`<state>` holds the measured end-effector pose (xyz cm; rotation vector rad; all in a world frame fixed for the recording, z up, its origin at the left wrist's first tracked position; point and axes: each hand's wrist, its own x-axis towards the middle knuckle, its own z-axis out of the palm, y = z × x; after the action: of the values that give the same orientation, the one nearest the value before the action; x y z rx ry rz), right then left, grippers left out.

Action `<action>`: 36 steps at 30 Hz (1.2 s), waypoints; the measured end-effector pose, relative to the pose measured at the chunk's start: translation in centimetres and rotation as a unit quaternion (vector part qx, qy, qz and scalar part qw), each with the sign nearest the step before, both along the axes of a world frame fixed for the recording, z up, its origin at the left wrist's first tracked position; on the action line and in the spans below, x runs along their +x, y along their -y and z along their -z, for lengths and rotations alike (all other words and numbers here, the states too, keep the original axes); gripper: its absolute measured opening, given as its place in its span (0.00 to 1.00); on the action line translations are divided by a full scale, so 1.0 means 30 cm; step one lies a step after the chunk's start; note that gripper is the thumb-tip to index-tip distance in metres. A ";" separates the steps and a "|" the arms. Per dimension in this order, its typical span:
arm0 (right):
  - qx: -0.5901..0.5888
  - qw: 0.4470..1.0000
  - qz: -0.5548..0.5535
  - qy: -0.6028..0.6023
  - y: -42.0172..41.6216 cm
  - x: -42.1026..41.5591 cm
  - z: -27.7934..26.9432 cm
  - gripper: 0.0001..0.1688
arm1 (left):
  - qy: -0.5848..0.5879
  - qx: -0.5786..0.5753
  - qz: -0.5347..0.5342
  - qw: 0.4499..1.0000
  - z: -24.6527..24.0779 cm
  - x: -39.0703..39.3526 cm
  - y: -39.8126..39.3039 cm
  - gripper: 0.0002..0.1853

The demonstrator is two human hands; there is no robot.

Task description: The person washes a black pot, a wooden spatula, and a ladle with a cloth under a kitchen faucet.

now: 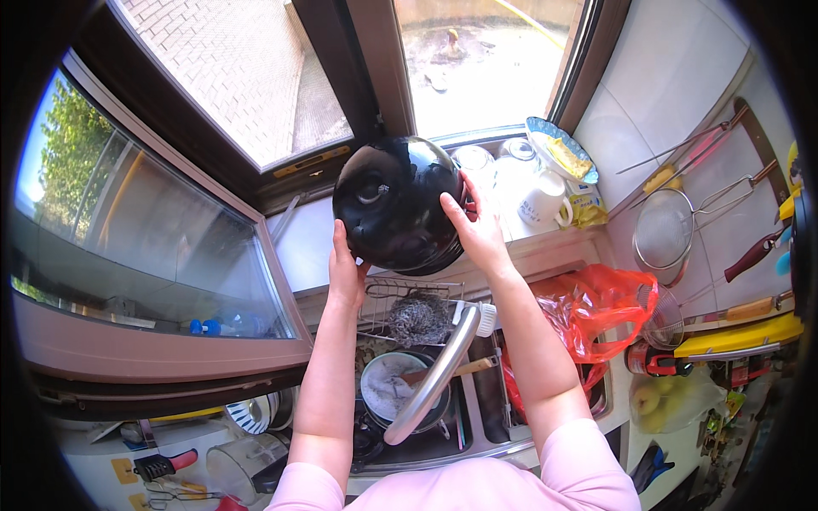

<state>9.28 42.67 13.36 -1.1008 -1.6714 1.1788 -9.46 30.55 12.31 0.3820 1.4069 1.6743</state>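
Note:
Both my hands hold a large glossy black round vessel [399,217] over the windowsill. Its wet-looking surface reflects the light; whether it is a pot or a lid I cannot tell. My left hand [346,271] grips the lower left edge, the fingers partly hidden behind it. On the right edge rests my right hand [480,235], thumb on the near surface. Below them, a wire rack [377,306] holds a steel wool scourer [418,318]. In the sink, a pale bowl [382,383] of suds with a wooden-handled tool [476,367] sits under the metal faucet [434,377].
A white mug [543,199], upturned glasses [473,158] and a blue-patterned dish [537,137] with a yellow cloth [565,156] stand on the sill. A red plastic bag [585,306] covers the right basin. Strainers [664,227] hang at right; an open window sash [160,255] juts in at left.

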 end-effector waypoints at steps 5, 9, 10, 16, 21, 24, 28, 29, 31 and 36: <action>-0.010 1.000 0.002 0.008 0.000 -0.002 -0.007 0.45 | -0.030 -0.025 0.014 0.999 -0.017 -0.001 0.004 0.37; -0.011 1.000 -0.001 0.004 -0.004 -0.007 0.007 0.45 | -0.044 -0.033 0.000 0.998 -0.002 -0.008 0.007 0.36; -0.018 1.000 -0.010 0.003 -0.004 -0.012 0.005 0.45 | -0.045 -0.034 -0.002 0.998 0.008 -0.018 0.014 0.36; -0.031 0.997 -0.067 -0.027 -0.018 -0.086 0.039 0.46 | -0.072 -0.029 -0.067 0.995 0.013 -0.033 0.061 0.38; -0.061 0.988 -0.142 -0.017 -0.063 -0.168 0.075 0.48 | -0.089 -0.048 -0.149 0.984 0.018 -0.053 0.079 0.36; -0.094 0.978 -0.178 -0.051 -0.095 -0.206 0.098 0.46 | -0.088 -0.028 -0.164 0.982 0.017 -0.058 0.079 0.35; -0.136 0.971 -0.189 -0.047 -0.140 -0.222 0.136 0.46 | -0.105 -0.020 -0.160 0.981 0.044 -0.078 0.059 0.30; -0.144 0.970 -0.190 -0.050 -0.151 -0.226 0.148 0.46 | -0.111 -0.022 -0.165 0.980 0.044 -0.076 0.055 0.29; -0.163 0.964 -0.201 -0.055 -0.155 -0.228 0.146 0.46 | -0.122 -0.026 -0.173 0.977 0.032 -0.069 0.047 0.27; -0.175 0.957 -0.216 -0.079 -0.154 -0.217 0.145 0.46 | -0.152 -0.031 -0.130 0.979 0.055 -0.078 0.053 0.34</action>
<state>2.78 47.29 9.00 -0.8308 -1.6640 1.8489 -11.80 28.95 10.65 0.4482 1.7943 1.8328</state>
